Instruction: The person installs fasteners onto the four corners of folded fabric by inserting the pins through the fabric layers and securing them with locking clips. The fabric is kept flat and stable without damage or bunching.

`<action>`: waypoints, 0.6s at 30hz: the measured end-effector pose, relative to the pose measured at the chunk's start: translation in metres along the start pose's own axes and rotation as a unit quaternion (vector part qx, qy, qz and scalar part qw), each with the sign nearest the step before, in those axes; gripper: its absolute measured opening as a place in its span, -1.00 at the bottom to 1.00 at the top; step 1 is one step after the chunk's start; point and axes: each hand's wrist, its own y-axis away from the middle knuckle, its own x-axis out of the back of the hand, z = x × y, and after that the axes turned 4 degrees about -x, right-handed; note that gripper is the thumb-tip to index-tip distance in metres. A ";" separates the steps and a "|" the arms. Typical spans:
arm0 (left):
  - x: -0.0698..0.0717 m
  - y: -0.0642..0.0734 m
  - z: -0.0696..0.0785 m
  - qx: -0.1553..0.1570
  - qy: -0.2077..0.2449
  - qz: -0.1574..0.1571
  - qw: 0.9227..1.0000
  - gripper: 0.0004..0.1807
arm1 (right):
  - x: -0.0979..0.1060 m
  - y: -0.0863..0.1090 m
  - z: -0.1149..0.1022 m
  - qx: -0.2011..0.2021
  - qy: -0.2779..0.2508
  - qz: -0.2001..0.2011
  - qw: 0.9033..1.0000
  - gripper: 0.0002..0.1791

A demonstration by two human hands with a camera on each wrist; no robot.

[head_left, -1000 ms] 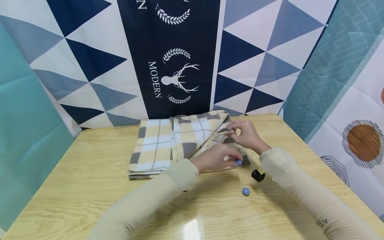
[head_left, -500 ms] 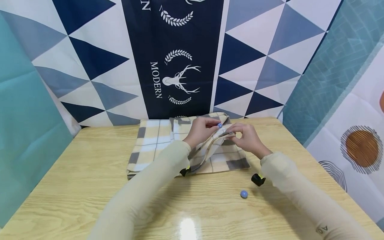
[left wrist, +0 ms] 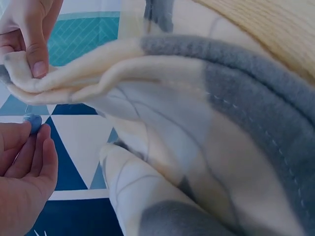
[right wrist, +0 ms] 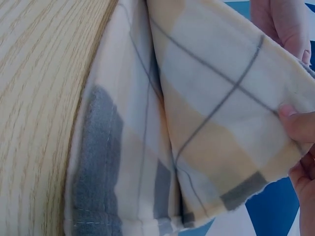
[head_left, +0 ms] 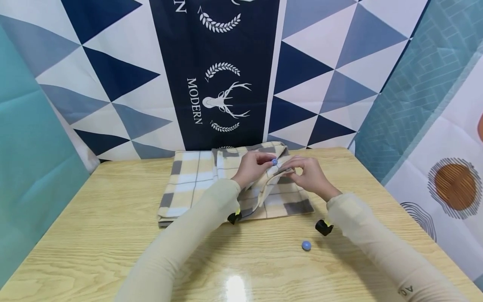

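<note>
Between thumb and fingers my left hand [head_left: 250, 168] pinches a blue round-headed pin [left wrist: 33, 123]. Its thin shaft points up at the folded edge of a plaid fleece blanket [left wrist: 162, 88] in the left wrist view. My right hand [head_left: 311, 176] grips a raised corner of that blanket, thumb on one face, as the right wrist view shows with the right hand [right wrist: 301, 132] at the edge. The pin's head sits just left of the gripped corner. The rest of the blanket [head_left: 196, 167], cream, white and grey, lies folded at the back of the table.
A second blue round head [head_left: 306, 245] lies on the wooden table [head_left: 94, 235], in front of my right forearm. Small black devices [head_left: 323, 227] hang under both wrists. A patterned cloth backdrop [head_left: 226, 63] stands right behind the table's far edge.
My left hand has carried the pin up and back from the blanket's front right area to the raised corner, then slowed there. My right hand keeps its grip on the corner.
</note>
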 end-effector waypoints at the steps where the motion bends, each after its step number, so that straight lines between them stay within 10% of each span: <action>1: 0.000 0.000 0.000 0.000 0.002 0.000 1.000 -0.77 | 0.000 0.000 0.000 0.001 -0.001 0.000 1.000 -0.80; 18: -0.002 0.006 0.002 -0.018 0.016 0.004 1.000 -0.77 | 0.002 0.002 0.002 -0.011 -0.009 -0.014 1.000 -0.79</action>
